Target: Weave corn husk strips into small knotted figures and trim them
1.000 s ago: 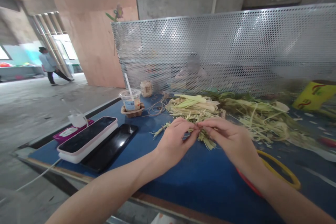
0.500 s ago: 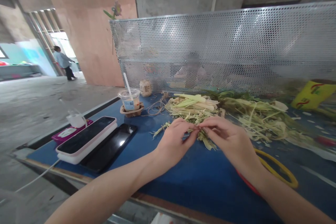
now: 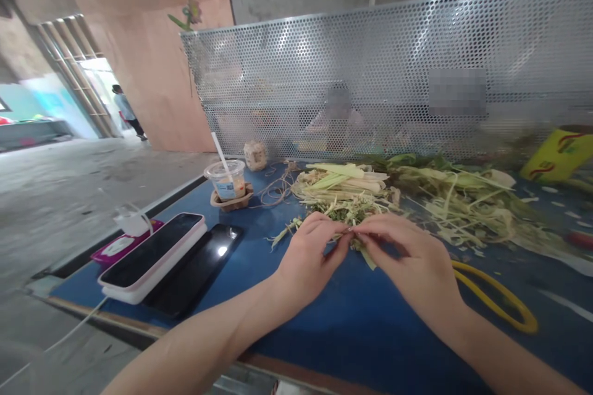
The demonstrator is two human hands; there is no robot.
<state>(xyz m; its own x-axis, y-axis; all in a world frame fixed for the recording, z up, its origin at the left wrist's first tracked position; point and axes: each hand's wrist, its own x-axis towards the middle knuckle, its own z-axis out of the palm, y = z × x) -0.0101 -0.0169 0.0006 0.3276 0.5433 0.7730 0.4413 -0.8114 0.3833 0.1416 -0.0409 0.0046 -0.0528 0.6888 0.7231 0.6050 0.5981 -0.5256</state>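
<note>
My left hand (image 3: pixel 311 256) and my right hand (image 3: pixel 412 262) meet over the front of the blue table, each with thumb and fingers pinched together. Whatever sits between the fingertips is too small and too covered to name. Just behind them lies a heap of small, pale green knotted plant pieces (image 3: pixel 356 208), partly hidden by my fingers. Beyond that heap are flat, pale strips that look like corn husk (image 3: pixel 340 178). To the right spreads a tangle of shredded husk (image 3: pixel 482 200).
Left of my arm lie a black phone (image 3: pixel 194 271), another phone on a white block (image 3: pixel 152 250) and a purple socket box (image 3: pixel 121 245). A drink cup (image 3: pixel 226 182), twine (image 3: pixel 278 188) and a yellow ring (image 3: pixel 495 299) are around. A perforated metal screen (image 3: pixel 296 74) stands behind.
My hands stay pinched together at nearly the same spot, slightly lower in view. The camera view has shifted a little. The person in the background at the left has moved right.
</note>
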